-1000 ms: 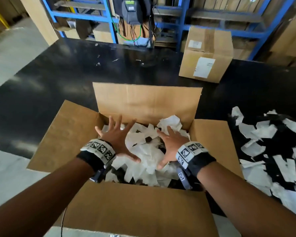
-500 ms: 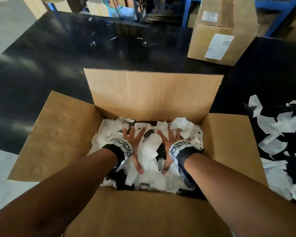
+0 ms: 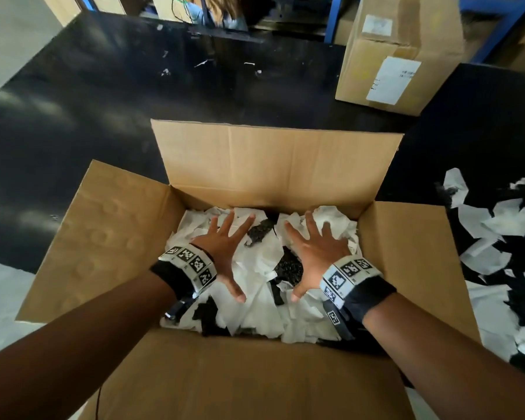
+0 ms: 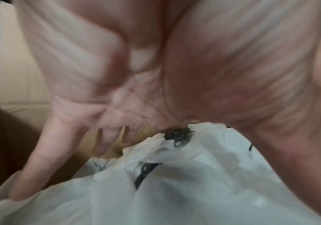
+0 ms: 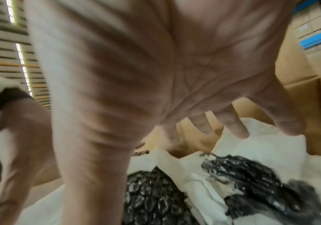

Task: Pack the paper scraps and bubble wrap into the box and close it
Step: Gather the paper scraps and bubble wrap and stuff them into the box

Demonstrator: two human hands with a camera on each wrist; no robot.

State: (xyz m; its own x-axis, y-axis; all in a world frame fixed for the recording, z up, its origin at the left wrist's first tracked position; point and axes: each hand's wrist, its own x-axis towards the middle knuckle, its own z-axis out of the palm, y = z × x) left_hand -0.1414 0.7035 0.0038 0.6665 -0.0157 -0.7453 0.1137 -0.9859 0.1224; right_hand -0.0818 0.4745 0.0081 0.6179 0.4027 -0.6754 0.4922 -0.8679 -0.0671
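An open cardboard box point(image 3: 273, 165) stands on the black table, its four flaps spread outward. Inside lie white paper scraps point(image 3: 255, 301) mixed with black bubble wrap point(image 3: 288, 268). My left hand point(image 3: 225, 244) and right hand point(image 3: 314, 247) are both down in the box, palms flat, fingers spread, pressing on the pile. In the left wrist view the left hand's palm point(image 4: 155, 76) hovers over white paper scraps point(image 4: 174, 190). Under the palm point(image 5: 155, 68) in the right wrist view lie black bubble wrap point(image 5: 155, 197) and white scraps point(image 5: 261, 149).
More white scraps point(image 3: 494, 244) and black pieces lie loose on the black table point(image 3: 103, 86) to the right of the box. A shut cardboard carton point(image 3: 397, 50) with labels stands at the back right. Blue racking runs behind the table.
Both hands have sunk deeper into the box and slid toward its far wall, spreading apart on the pile. The head view has tilted down and closer.
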